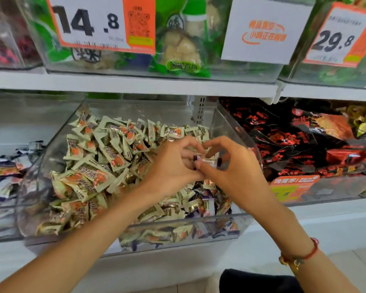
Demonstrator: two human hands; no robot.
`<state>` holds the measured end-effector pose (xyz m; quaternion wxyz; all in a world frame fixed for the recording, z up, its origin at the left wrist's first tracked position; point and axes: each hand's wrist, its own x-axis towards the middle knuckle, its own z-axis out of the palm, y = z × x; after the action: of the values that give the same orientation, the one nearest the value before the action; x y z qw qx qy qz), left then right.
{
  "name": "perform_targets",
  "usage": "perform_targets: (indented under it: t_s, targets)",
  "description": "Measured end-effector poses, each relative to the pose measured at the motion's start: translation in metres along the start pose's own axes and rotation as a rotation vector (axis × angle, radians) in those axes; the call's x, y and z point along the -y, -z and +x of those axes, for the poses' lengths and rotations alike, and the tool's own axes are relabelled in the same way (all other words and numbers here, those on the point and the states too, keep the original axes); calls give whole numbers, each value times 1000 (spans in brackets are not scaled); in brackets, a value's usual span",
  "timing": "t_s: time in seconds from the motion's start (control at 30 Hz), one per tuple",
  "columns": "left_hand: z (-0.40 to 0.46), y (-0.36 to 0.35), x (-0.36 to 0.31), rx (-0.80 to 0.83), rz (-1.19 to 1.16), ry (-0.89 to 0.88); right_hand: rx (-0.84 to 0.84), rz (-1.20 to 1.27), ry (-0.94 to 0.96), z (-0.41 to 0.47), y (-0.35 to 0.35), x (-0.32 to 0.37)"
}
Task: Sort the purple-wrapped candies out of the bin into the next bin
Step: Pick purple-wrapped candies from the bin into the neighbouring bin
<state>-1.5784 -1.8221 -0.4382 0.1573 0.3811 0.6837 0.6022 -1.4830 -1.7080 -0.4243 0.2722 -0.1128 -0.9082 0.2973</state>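
Note:
A clear plastic bin (135, 233) on the lower shelf holds a heap of beige-wrapped candies (106, 153). Several purple-wrapped candies (207, 199) lie among them at the front right. Both hands meet above the right side of the heap. My left hand (171, 166) and my right hand (232, 166) together pinch a small purple-and-white wrapped candy (207, 160) between their fingertips. The neighbouring bin (0, 210) on the left holds purple-and-white wrapped candies (6, 168).
To the right stands a bin of red-and-black snack packs (304, 142). The shelf above carries bins of green packs (178, 56) with price cards reading 14.8 (89, 22) and 29.8 (336, 39). A white shelf edge (135, 83) overhangs the bins.

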Motion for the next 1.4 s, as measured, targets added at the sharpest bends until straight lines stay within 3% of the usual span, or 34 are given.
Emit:
perform_targets:
  t_s: [0.13, 0.23, 0.33, 0.43, 0.53, 0.63, 0.7, 0.8, 0.97, 1.07, 1.23, 1.4]
  targets:
    - [-5, 2, 10, 3, 229, 3, -118, -55, 38, -7, 4, -2]
    - [-8, 0, 18, 260, 638, -96, -100, -66, 99, -13, 13, -6]
    - [1, -8, 21, 597, 876, -154, -42, -176, 153, -12, 14, -16]
    - [10, -12, 25, 718, 1069, -248, -36, -349, 171, -10, 9, -19]
    - [9, -7, 28, 652, 1040, -308, -23, -476, 200, -11, 6, -17]
    - [3, 10, 21, 530, 819, -138, 17, -538, 195, -12, 4, -17]
    - [3, 21, 14, 413, 542, -38, -2, -560, 199, -11, 1, -17]
    - [5, 27, 5, 352, 142, 52, -82, -422, 199, -9, 0, -16]
    - [7, 23, 3, 383, -39, 86, -177, -81, 162, -12, 2, -13]
    - [8, 20, 13, 418, 116, 82, -174, -13, 113, -12, 5, -13]
    - [9, 4, 42, 729, 887, -100, -97, -17, 140, -9, 15, -14]
    - [15, 0, 46, 726, 987, -233, 24, -162, 272, 8, 29, -19]
